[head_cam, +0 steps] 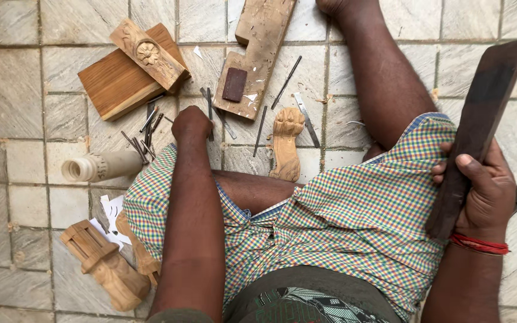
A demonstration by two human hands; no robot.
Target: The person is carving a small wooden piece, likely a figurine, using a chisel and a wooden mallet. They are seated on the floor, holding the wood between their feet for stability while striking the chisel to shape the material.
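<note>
The right hand (484, 191) at four o'clock has its fingers wrapped round a dark wooden mallet (480, 119). The left hand (191, 124), fist-like, reaches the chisels (148, 128) at eleven o'clock; its fingertips are hidden. Beyond, the plank (258, 54) runs off the top edge.

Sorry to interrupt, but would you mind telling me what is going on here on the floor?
A person sits on the tiled floor among woodcarving pieces. The right hand grips a dark wooden bat, held upright beside the knee. The left hand reaches down to the metal chisels scattered on the tiles. A carved paw-shaped leg lies just ahead, with a rosette block on a plank farther off.
</note>
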